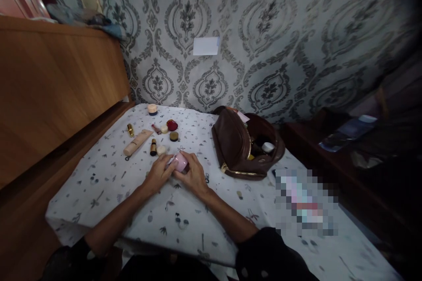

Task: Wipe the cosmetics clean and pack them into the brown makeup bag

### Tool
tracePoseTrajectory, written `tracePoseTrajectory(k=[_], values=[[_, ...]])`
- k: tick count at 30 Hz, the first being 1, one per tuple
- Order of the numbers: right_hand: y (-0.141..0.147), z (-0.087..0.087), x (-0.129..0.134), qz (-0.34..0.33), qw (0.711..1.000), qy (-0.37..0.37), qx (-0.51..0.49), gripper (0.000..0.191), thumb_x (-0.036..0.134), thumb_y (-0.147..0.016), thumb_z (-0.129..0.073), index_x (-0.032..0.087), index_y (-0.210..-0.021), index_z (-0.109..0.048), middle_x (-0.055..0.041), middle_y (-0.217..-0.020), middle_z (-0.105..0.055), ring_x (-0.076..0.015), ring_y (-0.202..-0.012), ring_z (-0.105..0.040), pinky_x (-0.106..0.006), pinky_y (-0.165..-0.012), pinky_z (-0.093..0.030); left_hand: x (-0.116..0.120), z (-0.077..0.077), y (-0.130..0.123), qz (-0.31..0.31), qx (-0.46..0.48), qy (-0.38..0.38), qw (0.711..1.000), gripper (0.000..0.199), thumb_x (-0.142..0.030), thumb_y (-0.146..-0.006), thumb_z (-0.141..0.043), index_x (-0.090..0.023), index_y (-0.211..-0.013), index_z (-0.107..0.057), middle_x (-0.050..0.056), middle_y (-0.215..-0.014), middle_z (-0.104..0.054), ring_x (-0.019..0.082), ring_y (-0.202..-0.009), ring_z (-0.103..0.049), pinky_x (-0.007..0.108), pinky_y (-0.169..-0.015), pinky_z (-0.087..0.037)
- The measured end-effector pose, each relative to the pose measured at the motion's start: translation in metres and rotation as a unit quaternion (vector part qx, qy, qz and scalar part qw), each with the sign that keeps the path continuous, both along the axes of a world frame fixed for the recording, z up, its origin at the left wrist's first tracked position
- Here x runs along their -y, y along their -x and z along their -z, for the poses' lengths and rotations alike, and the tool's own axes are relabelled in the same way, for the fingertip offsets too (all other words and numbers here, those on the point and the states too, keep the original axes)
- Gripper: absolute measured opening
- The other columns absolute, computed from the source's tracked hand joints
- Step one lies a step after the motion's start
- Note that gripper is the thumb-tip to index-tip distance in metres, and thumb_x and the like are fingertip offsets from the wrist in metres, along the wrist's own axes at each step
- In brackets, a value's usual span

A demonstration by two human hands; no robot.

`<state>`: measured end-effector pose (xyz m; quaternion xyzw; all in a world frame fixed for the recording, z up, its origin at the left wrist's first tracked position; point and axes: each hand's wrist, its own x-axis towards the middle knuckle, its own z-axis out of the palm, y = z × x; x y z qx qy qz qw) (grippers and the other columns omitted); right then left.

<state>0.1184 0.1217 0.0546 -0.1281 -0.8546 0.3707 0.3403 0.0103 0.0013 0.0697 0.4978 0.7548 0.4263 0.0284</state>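
Note:
Between my two hands, low over the patterned tablecloth (184,202), is a small pink jar (181,162). My left hand (160,171) closes on its left side, and my right hand (195,173) wraps its right side. Just beyond my left fingers lie a cream-coloured round piece (161,149) and a dark lipstick-like tube with a gold band (153,146). Farther left rests a beige squeeze tube (138,142). Behind the jar sit an olive-lidded pot (173,136) and a red round case (172,125). The underside of the pink jar is hidden by my fingers.
An open brown leather bag (231,140) with a white-lidded item (267,146) inside stands to the right. A pixelated object (306,202) lies right of it. A gold tube (130,130) and a peach-lidded jar (152,109) are at the back left, near a wooden cabinet (59,79).

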Motion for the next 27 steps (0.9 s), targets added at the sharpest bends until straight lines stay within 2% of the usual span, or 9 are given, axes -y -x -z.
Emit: tracePoseTrajectory(k=[4, 8, 13, 18, 21, 25, 27], values=[[0.002, 0.001, 0.0, 0.015, 0.999, 0.044, -0.008, 0.066, 0.03, -0.069, -0.073, 0.019, -0.128, -0.046, -0.0113, -0.117, -0.056, -0.0256, -0.105, -0.058, -0.04, -0.092, -0.05, 0.001, -0.004, 0.001, -0.003, 0.004, -0.02, 1.0, 0.033, -0.041, -0.092, -0.047, -0.016, -0.105, -0.064, 0.009, -0.098, -0.064, 0.023, -0.095, -0.06, 0.035, -0.088, -0.046], [0.004, 0.003, -0.001, 0.031, 0.995, 0.097, 0.004, 0.06, 0.032, -0.066, -0.075, 0.018, -0.117, -0.046, -0.0084, -0.108, -0.059, -0.0228, -0.092, -0.06, -0.038, -0.083, -0.052, 0.002, -0.006, 0.002, -0.019, 0.019, -0.052, 0.998, 0.027, -0.038, -0.089, -0.054, -0.017, -0.104, -0.063, 0.008, -0.1, -0.066, 0.023, -0.097, -0.061, 0.034, -0.087, -0.046], [0.004, 0.003, -0.002, -0.012, 0.999, 0.037, -0.022, 0.053, 0.026, -0.066, -0.075, 0.019, -0.113, -0.052, -0.0068, -0.106, -0.057, -0.0229, -0.097, -0.057, -0.036, -0.084, -0.05, 0.003, -0.008, 0.004, -0.049, 0.034, -0.082, 0.995, 0.023, -0.036, -0.088, -0.056, -0.019, -0.102, -0.06, 0.007, -0.103, -0.065, 0.023, -0.1, -0.06, 0.035, -0.089, -0.046], [0.004, 0.006, 0.0, -0.028, 0.999, -0.027, 0.003, 0.06, 0.025, -0.066, -0.076, 0.023, -0.123, -0.055, -0.0051, -0.102, -0.055, -0.0232, -0.096, -0.058, -0.037, -0.085, -0.05, 0.002, -0.006, 0.006, -0.054, 0.015, -0.099, 0.993, 0.021, -0.034, -0.089, -0.053, -0.019, -0.102, -0.06, 0.007, -0.102, -0.064, 0.023, -0.102, -0.059, 0.035, -0.091, -0.045], [0.005, 0.008, 0.001, -0.041, 0.998, -0.046, 0.03, 0.067, 0.026, -0.067, -0.075, 0.023, -0.13, -0.051, -0.0066, -0.104, -0.056, -0.0248, -0.098, -0.057, -0.039, -0.087, -0.05, 0.001, -0.005, 0.006, -0.039, 0.015, -0.104, 0.994, 0.022, -0.034, -0.091, -0.052, -0.019, -0.105, -0.06, 0.007, -0.105, -0.063, 0.023, -0.104, -0.059, 0.035, -0.091, -0.045], [0.006, 0.013, -0.002, -0.049, 0.998, 0.019, 0.037, 0.087, 0.028, -0.062, -0.079, 0.017, -0.138, -0.04, -0.011, -0.115, -0.057, -0.0262, -0.104, -0.057, -0.041, -0.092, -0.048, 0.002, -0.005, 0.004, 0.0, 0.016, -0.096, 0.995, 0.027, -0.035, -0.094, -0.047, -0.017, -0.109, -0.06, 0.009, -0.105, -0.063, 0.023, -0.104, -0.058, 0.036, -0.092, -0.044], [0.008, 0.014, -0.004, -0.052, 0.996, 0.05, 0.049, 0.081, 0.031, -0.059, -0.081, 0.016, -0.131, -0.045, -0.0101, -0.112, -0.058, -0.0256, -0.1, -0.058, -0.04, -0.088, -0.048, 0.002, -0.006, 0.003, 0.007, 0.021, -0.098, 0.995, 0.03, -0.035, -0.096, -0.042, -0.016, -0.11, -0.061, 0.009, -0.105, -0.063, 0.022, -0.103, -0.058, 0.037, -0.091, -0.044]])
